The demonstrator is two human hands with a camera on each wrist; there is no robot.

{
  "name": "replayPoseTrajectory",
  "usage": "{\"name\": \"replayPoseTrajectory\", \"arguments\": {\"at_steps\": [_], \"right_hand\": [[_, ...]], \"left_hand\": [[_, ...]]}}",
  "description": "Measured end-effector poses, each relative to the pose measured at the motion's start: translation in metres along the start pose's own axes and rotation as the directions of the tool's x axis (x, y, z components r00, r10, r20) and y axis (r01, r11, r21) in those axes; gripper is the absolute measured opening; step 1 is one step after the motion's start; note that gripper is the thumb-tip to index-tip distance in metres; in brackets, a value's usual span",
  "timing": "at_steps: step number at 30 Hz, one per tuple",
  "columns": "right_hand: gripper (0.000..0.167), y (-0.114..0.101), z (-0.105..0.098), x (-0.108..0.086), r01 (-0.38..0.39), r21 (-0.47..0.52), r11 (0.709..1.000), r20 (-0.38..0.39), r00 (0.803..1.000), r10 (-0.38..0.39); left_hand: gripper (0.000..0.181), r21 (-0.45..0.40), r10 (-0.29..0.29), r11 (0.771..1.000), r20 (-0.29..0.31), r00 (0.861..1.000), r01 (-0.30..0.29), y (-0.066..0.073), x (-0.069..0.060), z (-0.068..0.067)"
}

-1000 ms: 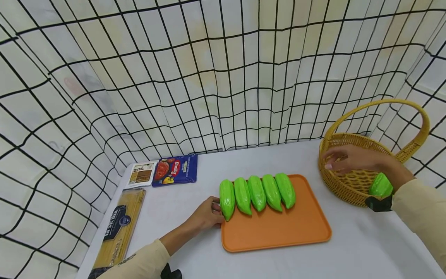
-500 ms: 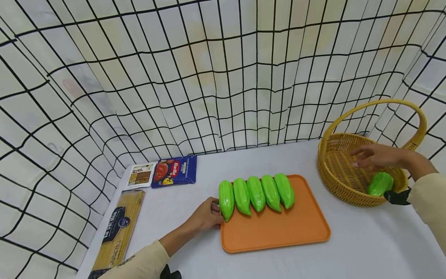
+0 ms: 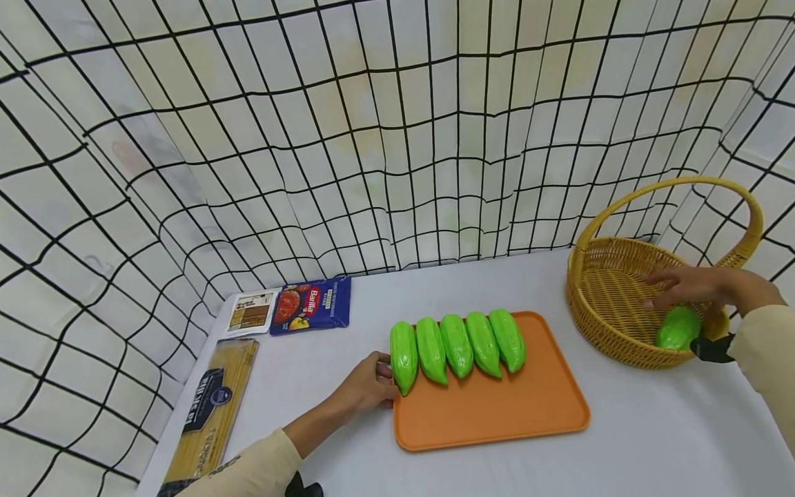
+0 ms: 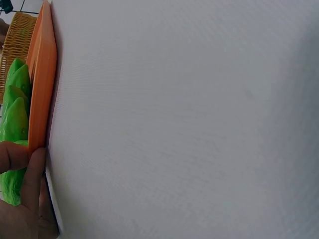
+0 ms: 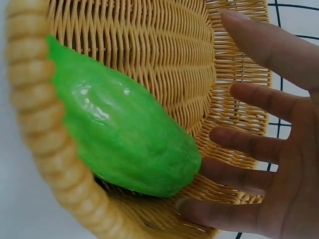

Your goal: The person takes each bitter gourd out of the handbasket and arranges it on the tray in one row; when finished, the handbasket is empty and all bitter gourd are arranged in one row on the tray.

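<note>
In the head view, my left hand (image 3: 368, 384) is at the left edge of an orange tray (image 3: 497, 414). The left wrist view shows its thumb and fingers pinching the tray's rim (image 4: 44, 84). Several glossy green bitter melons (image 3: 458, 344) lie side by side along the tray's back part, tips toward me. My right hand (image 3: 702, 286) is inside a yellow wicker basket (image 3: 611, 335), over another bitter melon (image 3: 678, 328). From the right wrist, the fingers (image 5: 249, 144) are spread and extended beside this bitter melon (image 5: 124, 129), nothing gripped; the little finger is close to its rounded end.
The basket's tall handle (image 3: 683, 181) arches above the right hand. A pack of spaghetti (image 3: 214, 407), a blue Barilla pouch (image 3: 313, 305) and a white packet (image 3: 251, 310) lie on the left of the white table (image 3: 335, 455). Black netting (image 3: 397, 138) stands behind.
My right hand has moved right within the basket and lowered toward the bitter melon lying there. My left hand and the tray have stayed put.
</note>
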State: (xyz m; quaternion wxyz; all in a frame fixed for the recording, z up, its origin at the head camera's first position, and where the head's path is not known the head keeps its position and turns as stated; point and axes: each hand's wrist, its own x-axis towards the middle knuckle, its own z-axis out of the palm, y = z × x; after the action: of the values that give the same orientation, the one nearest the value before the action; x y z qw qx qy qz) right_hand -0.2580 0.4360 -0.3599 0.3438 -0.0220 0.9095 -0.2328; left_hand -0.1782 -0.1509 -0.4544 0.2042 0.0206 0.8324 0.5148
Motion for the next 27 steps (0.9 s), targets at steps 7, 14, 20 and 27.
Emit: {"name": "replayPoseTrajectory", "arguments": {"at_steps": [7,14,20,27], "right_hand": [[0.1,-0.001,0.001,0.011,-0.017,0.075,0.997,0.038,0.999,0.014],[0.091,-0.013,0.004,0.016,0.099,-0.044,0.994,-0.073,0.992,-0.102],[0.082,-0.017,0.003,0.018,0.152,-0.063,0.986,-0.149,0.976,-0.16],[0.078,-0.008,0.002,0.017,0.152,-0.039,0.988,-0.147,0.977,-0.156]], "left_hand": [[0.067,-0.011,-0.005,1.0,0.001,1.0,0.005,-0.001,0.001,0.0],[0.068,-0.016,-0.003,1.0,-0.002,1.0,0.003,-0.002,0.001,0.001],[0.068,-0.011,0.008,1.0,-0.006,1.0,-0.008,-0.002,0.001,0.001],[0.068,0.001,-0.002,1.0,-0.007,1.0,0.002,-0.001,0.0,0.001]]}}
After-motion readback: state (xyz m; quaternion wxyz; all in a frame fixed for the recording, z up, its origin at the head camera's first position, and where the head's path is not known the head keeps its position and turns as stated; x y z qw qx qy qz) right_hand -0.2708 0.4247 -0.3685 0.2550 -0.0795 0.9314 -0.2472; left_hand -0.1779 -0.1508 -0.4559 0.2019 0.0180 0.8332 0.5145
